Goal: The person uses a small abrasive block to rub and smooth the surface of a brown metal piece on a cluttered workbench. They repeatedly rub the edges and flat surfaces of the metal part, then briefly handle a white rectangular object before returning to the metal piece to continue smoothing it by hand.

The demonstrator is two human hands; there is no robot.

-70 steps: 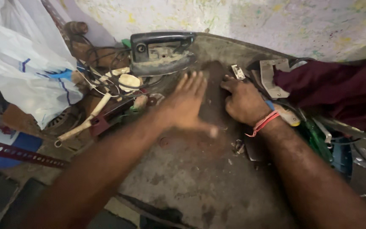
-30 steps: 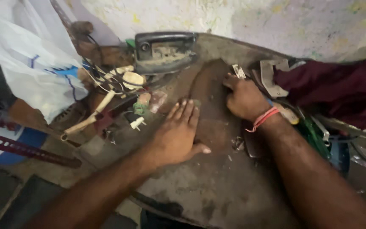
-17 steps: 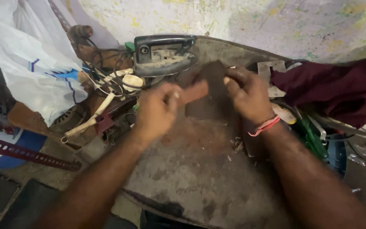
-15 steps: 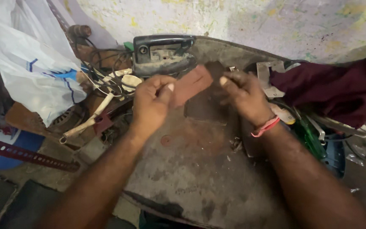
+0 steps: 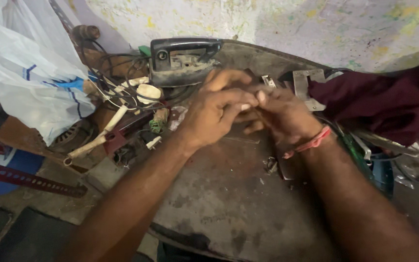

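I see my left hand (image 5: 217,114) and my right hand (image 5: 280,114) drawn together, fingertips touching, above the far part of the dark, stained metal surface (image 5: 229,204). The fingers of both curl inward around something small between them, but it is hidden, so I cannot tell what either grip is clenched on, or whether it holds anything at all. A red thread band (image 5: 309,144) circles my right wrist. Just behind the hands lies a dark grey electric iron body with its handle (image 5: 183,58). To the left of it is a tangle of black wires and white plugs (image 5: 132,90), near a white plastic bag with blue stripes (image 5: 30,82). A maroon cloth (image 5: 384,104) lies to the right, beside a bent grey metal plate (image 5: 306,85).
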